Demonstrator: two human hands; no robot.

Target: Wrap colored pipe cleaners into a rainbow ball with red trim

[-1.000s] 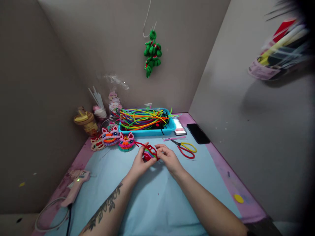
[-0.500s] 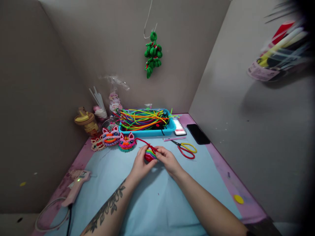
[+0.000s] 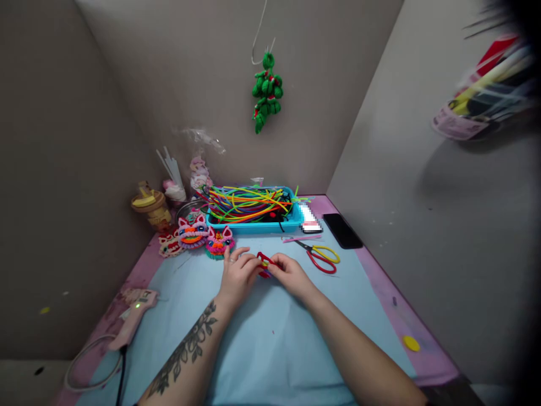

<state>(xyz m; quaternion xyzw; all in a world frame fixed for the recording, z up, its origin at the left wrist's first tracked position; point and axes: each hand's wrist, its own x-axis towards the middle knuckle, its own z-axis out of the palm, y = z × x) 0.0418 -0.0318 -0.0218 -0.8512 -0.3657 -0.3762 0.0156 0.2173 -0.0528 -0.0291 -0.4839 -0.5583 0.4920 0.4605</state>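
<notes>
Pinching a small, bright red craft piece with multicoloured bands between them, the two hands are working close together just above the middle of the light blue sheet covering the surface. The left hand is closing its thumb side on the piece's left, while its other fingers are lifting away, spread toward the tray side. The right hand is gripping the opposite edge, with thumb and bent forefinger meeting on it. Between the fingertips the piece is showing a thin red strand that is rising in an angular loop along the top; a touch of yellow is glowing inside the loop, and red and purple are peeping out underneath. Fingers are hiding the rest, so its full outline is not showing. Just beyond the left hand's raised fingers, a pink, fuzzy animal head with pointed ears and a teal lower fringe is resting. Behind, a bright blue rectangular plastic tray is holding a heap of long, thin, many-coloured fuzzy stems. To the right of the right hand, scissors with one yellow and one red handle are lying spread near a black phone.
</notes>
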